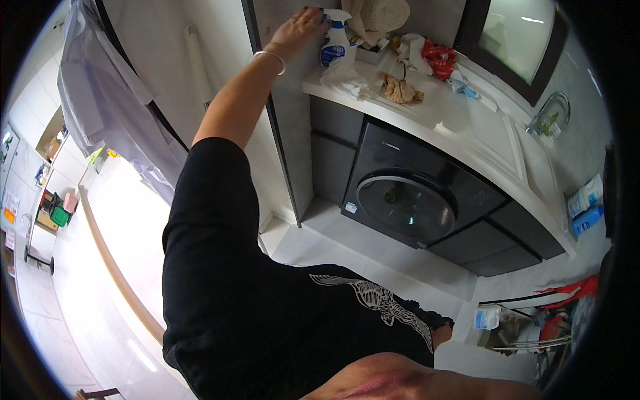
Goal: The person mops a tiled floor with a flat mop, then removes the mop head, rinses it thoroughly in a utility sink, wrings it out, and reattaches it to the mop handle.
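My left hand (299, 31) is stretched up and forward, a pale bangle on its wrist. Its curled fingertips meet the head of a white spray bottle (337, 41) with a blue label, at the counter's left end. The bottle looks upright; its foot is hidden behind a crumpled clear plastic bag (347, 79). Just right of the bottle are a light tray (370, 55) and a beige woven item (377, 17). A tan cloth bundle (401, 90) lies nearer the counter edge. Only a bit of my right arm shows beside the shirt; that hand is out of view.
Below the white counter (433, 115) is a dark front-loading washing machine (407, 207). A red plastic bag (439, 60) lies farther along, before a sink with a curved tap (557, 110). A wall edge (283, 153) stands close to my left arm. A cluttered rack (533, 333) sits lower right.
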